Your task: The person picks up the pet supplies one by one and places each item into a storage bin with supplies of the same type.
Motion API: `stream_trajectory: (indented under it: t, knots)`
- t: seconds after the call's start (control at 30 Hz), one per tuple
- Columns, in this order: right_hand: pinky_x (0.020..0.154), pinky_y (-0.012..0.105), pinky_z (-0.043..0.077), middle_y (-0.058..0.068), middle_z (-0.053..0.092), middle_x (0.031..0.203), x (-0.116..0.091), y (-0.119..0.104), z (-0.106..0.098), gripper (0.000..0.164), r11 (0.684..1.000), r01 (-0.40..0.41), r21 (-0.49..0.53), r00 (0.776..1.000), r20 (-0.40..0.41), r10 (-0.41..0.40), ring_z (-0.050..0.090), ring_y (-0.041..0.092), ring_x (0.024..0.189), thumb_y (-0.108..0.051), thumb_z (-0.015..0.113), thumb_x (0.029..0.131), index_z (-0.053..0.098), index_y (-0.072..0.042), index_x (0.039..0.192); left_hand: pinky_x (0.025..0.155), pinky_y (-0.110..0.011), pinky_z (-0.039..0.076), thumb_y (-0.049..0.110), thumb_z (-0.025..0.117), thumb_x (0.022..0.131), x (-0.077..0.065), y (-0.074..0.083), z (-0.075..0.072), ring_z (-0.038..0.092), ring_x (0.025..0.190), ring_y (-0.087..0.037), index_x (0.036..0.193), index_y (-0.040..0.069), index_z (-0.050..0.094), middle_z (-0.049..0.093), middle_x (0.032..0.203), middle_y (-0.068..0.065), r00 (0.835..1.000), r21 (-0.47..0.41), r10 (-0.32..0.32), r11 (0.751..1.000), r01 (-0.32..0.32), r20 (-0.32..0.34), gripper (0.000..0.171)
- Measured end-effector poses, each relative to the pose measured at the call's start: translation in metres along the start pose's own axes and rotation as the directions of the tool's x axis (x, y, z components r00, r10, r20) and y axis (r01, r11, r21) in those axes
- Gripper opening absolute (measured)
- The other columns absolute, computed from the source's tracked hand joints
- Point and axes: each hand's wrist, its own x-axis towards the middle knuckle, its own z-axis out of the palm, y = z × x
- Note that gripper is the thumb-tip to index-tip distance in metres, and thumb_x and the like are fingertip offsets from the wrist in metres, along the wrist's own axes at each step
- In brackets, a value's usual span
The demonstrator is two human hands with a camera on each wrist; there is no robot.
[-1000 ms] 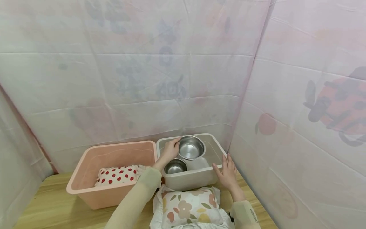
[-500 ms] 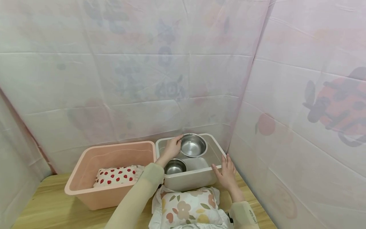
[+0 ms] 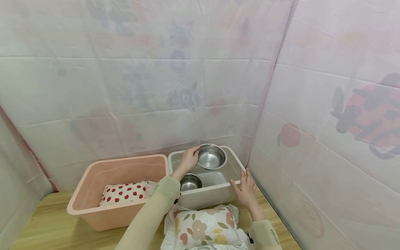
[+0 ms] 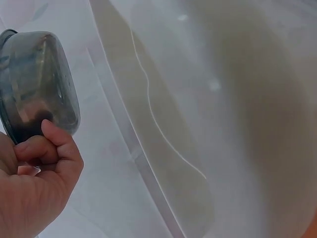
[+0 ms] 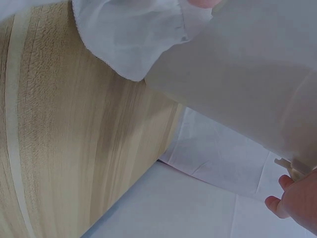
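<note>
My left hand [image 3: 189,159] pinches the rim of a larger stainless steel bowl [image 3: 211,157] at its left side. The bowl is over the far part of a light grey plastic bin [image 3: 206,198] and overlaps its back rim. In the left wrist view, the bowl [image 4: 42,82] appears side on, with curled fingers [image 4: 59,144] at its rim. A smaller steel bowl [image 3: 191,182] sits inside the bin at the near left. My right hand [image 3: 247,191] rests on the bin's near right corner, fingers along the right rim and thumb at the front.
Left of the grey bin stands a pink bin [image 3: 109,217] holding a strawberry-print cushion [image 3: 126,193]. A floral, ruffled cushion [image 3: 203,227] lies against the grey bin's front. Printed cloth walls [image 3: 150,86] rise behind and beside the wooden table [image 3: 40,218].
My left hand has lifted the larger bowl a little and shifted it slightly away, toward the bin's back rim. The right hand stays at the corner. The head view has turned slightly.
</note>
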Motion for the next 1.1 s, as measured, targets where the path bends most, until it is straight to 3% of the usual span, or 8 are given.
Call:
stream_trajectory:
  t: [0.3, 0.77, 0.9, 1.1]
  knots:
    - [0.106, 0.070, 0.004, 0.036, 0.007, 0.154, -0.002, -0.003, -0.002, 0.075, 1.000, -0.002, 0.000, 1.000, -0.003, 0.002, 0.011, 0.057, 0.138, -0.034, 0.053, 0.098, 0.022, 0.013, 0.147, 0.044, -0.020, 0.039, 0.006, 0.044, 0.102, 0.003, 0.002, -0.001, 0.045, 0.043, -0.006, 0.142, 0.007, 0.051, 0.064, 0.085, -0.015, 0.999, -0.007, -0.006, 1.000, 0.005, -0.033, 0.041]
    - [0.106, 0.070, 0.007, 0.036, 0.009, 0.154, -0.005, -0.008, 0.003, 0.075, 1.000, 0.014, 0.003, 1.000, -0.017, -0.014, 0.013, 0.057, 0.137, -0.032, 0.056, 0.097, 0.023, 0.013, 0.147, 0.043, -0.020, 0.039, 0.005, 0.043, 0.102, 0.001, -0.003, -0.010, 0.044, 0.041, -0.005, 0.143, 0.005, 0.049, 0.061, 0.072, -0.015, 0.999, -0.019, -0.011, 1.000, 0.010, -0.042, 0.041]
    - [0.106, 0.070, 0.008, 0.036, 0.010, 0.153, -0.006, -0.008, 0.004, 0.075, 1.000, 0.022, -0.001, 0.999, -0.030, -0.022, 0.014, 0.057, 0.137, -0.033, 0.056, 0.097, 0.024, 0.013, 0.147, 0.043, -0.020, 0.038, 0.005, 0.043, 0.102, 0.002, -0.003, -0.010, 0.044, 0.041, -0.006, 0.142, 0.004, 0.050, 0.063, 0.076, -0.017, 0.999, -0.011, -0.002, 1.000, 0.002, -0.041, 0.041]
    - [0.106, 0.069, 0.007, 0.036, 0.011, 0.153, -0.008, -0.007, 0.004, 0.074, 1.000, 0.022, 0.004, 0.999, -0.042, -0.021, 0.014, 0.056, 0.137, -0.032, 0.056, 0.097, 0.025, 0.013, 0.147, 0.044, -0.020, 0.041, 0.005, 0.044, 0.101, 0.003, 0.001, -0.009, 0.046, 0.043, -0.006, 0.141, 0.004, 0.051, 0.068, 0.097, -0.022, 0.999, -0.006, 0.014, 1.000, -0.015, -0.031, 0.041]
